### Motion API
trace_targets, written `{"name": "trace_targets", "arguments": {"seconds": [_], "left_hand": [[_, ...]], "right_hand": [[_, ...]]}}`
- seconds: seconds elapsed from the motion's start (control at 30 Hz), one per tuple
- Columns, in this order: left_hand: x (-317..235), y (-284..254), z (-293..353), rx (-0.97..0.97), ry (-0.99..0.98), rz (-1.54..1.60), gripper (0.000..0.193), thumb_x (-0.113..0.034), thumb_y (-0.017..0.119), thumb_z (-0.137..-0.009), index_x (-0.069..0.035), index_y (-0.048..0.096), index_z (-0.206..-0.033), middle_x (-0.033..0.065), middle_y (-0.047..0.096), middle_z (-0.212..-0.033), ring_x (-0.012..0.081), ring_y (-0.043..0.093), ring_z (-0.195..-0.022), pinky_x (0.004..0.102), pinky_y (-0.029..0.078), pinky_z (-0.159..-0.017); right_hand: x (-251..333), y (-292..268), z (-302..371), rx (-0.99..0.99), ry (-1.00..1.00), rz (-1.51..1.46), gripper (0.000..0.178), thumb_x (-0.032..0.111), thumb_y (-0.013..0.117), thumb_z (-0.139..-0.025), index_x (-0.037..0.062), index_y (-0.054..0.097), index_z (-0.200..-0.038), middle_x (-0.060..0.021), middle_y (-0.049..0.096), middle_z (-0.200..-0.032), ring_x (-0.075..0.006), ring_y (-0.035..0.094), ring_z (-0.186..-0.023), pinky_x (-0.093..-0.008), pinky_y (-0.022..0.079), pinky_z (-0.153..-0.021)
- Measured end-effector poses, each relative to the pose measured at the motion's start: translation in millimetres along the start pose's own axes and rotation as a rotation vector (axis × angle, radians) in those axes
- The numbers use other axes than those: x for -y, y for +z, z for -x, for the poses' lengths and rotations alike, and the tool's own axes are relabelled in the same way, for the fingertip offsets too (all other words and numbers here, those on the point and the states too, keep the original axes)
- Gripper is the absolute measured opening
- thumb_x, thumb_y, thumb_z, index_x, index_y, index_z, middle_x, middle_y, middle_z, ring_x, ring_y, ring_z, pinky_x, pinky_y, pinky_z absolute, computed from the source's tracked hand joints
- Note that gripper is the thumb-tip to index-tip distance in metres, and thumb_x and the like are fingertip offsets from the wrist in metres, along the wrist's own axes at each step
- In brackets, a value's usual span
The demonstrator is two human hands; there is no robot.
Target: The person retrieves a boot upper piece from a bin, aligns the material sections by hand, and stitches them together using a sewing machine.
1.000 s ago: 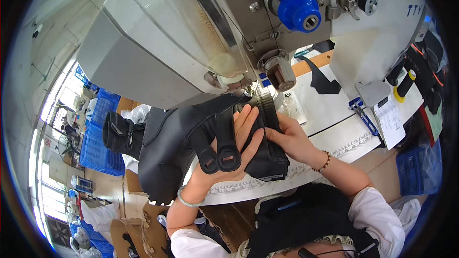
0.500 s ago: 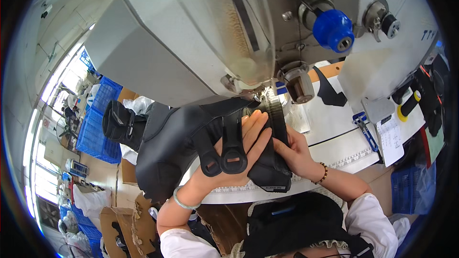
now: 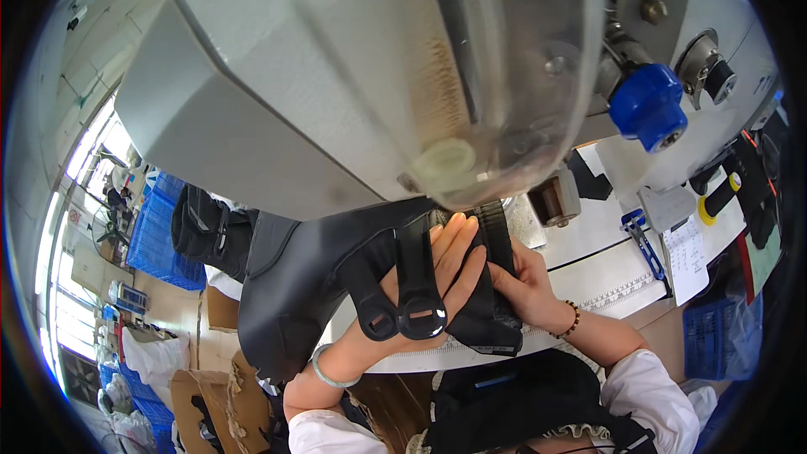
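Observation:
Under the head of a grey-white sewing machine [image 3: 277,92] lies a black leather piece [image 3: 294,286], shaped somewhat like a boot. My left hand [image 3: 459,267] rests flat on it, fingers stretched toward the stitching area. Two black straps [image 3: 416,286] with rounded, slotted ends drape over the back of that hand. Closed on the right edge of the black work, my right hand [image 3: 531,290] has its thumb over the material. A ribbed black band [image 3: 496,240] runs up between the hands. The machine's clear shield [image 3: 513,118] and head hide the needle.
Blue snips [image 3: 646,248], a written sheet [image 3: 687,256] and a black-and-yellow spool [image 3: 719,199] lie at the table's right. A ruler strip [image 3: 597,294] runs along the front edge. Another black boot-like piece [image 3: 210,227] and blue crates [image 3: 164,240] stand left. An open carton [image 3: 202,399] is lower left.
The view has shifted closer to the machine head, which fills more of the picture and covers the needle area. Both hands keep about the same hold on the black piece.

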State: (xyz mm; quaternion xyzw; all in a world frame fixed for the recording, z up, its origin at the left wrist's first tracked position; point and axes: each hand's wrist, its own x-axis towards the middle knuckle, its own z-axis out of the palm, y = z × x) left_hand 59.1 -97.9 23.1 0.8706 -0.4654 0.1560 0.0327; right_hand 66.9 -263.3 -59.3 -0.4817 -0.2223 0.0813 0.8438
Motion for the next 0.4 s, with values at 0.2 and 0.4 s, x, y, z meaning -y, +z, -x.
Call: {"name": "trace_targets", "arguments": {"seconds": [0.2, 0.4], "left_hand": [[4, -1, 0, -0.021, -0.036, 0.051, 0.059, -0.004, 0.055, -0.061, 0.011, 0.044, -0.117, 0.0298, 0.038, -0.128, 0.0397, 0.037, -0.121, 0.0462, 0.030, -0.101], [1, 1, 0, -0.008, -0.044, 0.035, 0.062, -0.004, 0.057, -0.061, 0.009, 0.043, -0.120, 0.0299, 0.037, -0.129, 0.0409, 0.037, -0.121, 0.0465, 0.027, -0.103]], "right_hand": [[-2, 0, -4, -0.010, -0.011, 0.008, 0.030, 0.010, 0.051, -0.089, -0.0012, 0.043, -0.116, -0.0022, 0.053, -0.103, -0.0050, 0.047, -0.094, -0.0201, 0.040, -0.080], [11, 1, 1, -0.022, 0.113, 0.063, 0.039, 0.014, 0.056, -0.087, -0.0009, 0.041, -0.120, -0.0022, 0.053, -0.104, -0.0051, 0.047, -0.095, -0.0205, 0.039, -0.082]]}}
